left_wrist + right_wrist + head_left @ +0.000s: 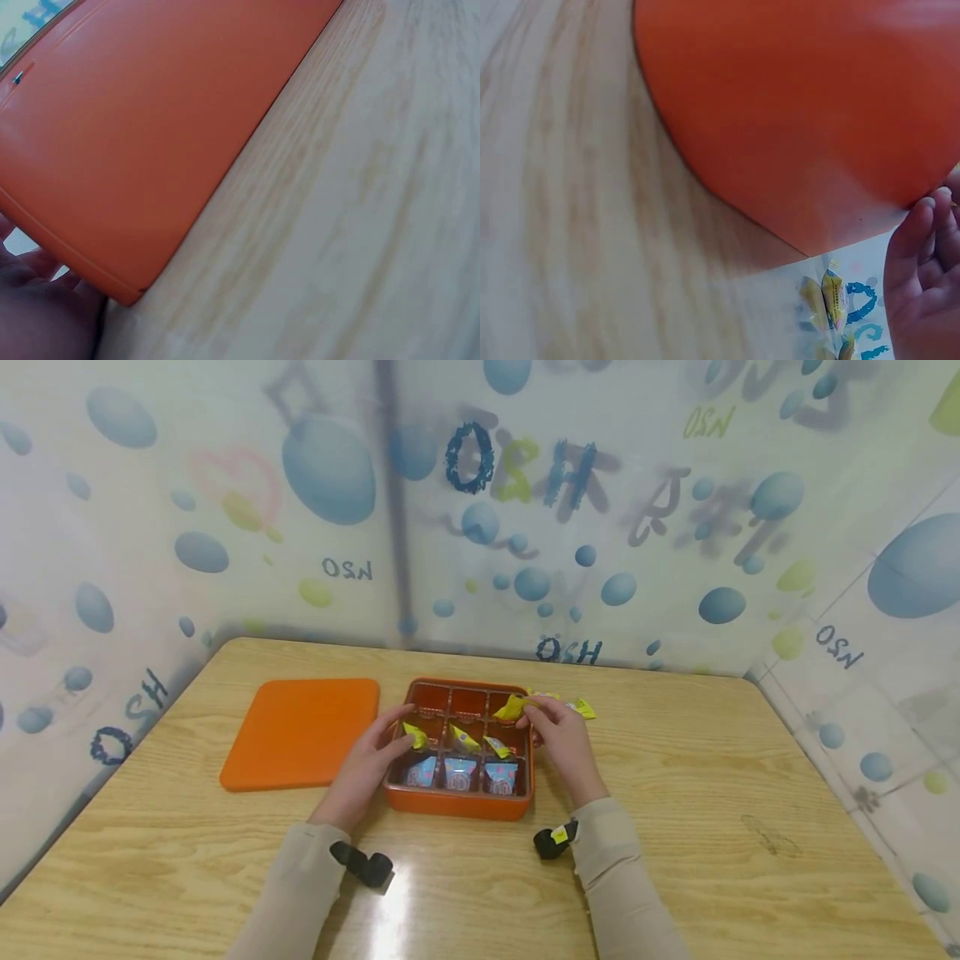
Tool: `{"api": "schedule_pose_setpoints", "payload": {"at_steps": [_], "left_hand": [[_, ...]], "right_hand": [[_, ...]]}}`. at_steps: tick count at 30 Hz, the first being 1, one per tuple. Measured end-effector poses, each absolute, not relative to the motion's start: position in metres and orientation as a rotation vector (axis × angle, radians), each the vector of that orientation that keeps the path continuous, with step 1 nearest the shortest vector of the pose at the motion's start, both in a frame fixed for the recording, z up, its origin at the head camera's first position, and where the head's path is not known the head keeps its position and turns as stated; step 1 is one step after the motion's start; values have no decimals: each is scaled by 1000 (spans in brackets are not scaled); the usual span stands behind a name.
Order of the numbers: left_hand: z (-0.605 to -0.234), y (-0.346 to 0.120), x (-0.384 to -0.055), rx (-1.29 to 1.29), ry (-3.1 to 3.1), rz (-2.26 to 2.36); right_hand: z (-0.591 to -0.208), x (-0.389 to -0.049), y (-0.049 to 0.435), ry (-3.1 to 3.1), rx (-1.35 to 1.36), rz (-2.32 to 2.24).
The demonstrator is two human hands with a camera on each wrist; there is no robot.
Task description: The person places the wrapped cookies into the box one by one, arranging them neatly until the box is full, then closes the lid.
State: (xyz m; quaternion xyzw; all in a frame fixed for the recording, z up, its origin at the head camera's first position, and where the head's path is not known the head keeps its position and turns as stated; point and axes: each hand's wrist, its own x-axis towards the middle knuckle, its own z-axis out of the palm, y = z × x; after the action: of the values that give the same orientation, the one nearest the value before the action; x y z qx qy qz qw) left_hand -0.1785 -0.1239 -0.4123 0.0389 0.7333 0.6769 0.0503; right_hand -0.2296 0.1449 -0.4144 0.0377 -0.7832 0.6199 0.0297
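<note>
An orange divided box point(459, 803) stands on the table, with three blue-wrapped candies point(459, 774) in its near row. In the middle row lie three yellow-wrapped candies point(465, 740), one per compartment. My right hand point(564, 739) pinches another yellow-wrapped candy point(512, 707) between thumb and fingertips, over the far right compartment. At the box's left side, my left hand point(367, 768) rests on the rim with fingers extended, its thumb close to the left yellow candy. The left wrist view has that hand point(45, 315) against the box wall point(150, 135).
An orange lid point(303, 735) lies flat on the table point(697, 827), left of the box. Several more yellow-wrapped candies point(582, 708) lie beyond my right hand, beside the box's far right corner. A patterned wall covering point(480, 568) rises behind the table.
</note>
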Motion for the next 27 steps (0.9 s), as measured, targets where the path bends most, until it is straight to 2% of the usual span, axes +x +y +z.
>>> {"api": "schedule_pose_setpoints", "payload": {"at_steps": [27], "left_hand": [[-413,-124,-178,120,2232,2058]], "right_hand": [[-420,-231,142,-2409,80,1891]]}}
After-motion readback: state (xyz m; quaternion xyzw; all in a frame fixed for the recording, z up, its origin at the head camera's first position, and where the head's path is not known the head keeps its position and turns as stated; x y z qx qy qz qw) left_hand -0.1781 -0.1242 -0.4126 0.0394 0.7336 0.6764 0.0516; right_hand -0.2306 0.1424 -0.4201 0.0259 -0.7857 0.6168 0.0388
